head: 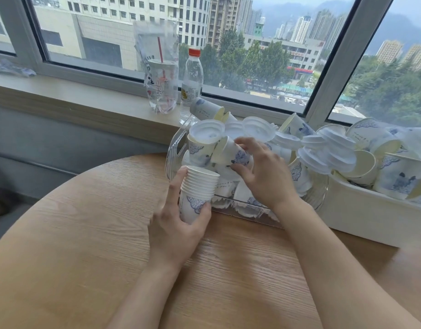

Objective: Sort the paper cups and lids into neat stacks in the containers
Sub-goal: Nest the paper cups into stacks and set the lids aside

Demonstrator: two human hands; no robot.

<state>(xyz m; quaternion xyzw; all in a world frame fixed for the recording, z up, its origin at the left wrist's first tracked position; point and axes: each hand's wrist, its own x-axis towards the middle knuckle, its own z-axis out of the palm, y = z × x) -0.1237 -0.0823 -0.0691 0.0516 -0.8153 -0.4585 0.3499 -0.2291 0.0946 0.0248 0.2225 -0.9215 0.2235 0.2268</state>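
With the left hand [178, 224] gripping the nested stack of white blue-printed paper cups [197, 193], the right hand [259, 169], pinching a loose white paper cup [230, 151], may topple neighbouring white plastic lids [207, 132] from the heaped clear plastic bin [177, 148].

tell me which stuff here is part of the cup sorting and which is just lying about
Part of the job:
- stack of cups, held by the left hand
- loose cup, gripped by the right hand
- clear bin of loose cups and lids
- white bin

Just lying about:
- water bottle
- bagged drink cup
- crumpled wrapper
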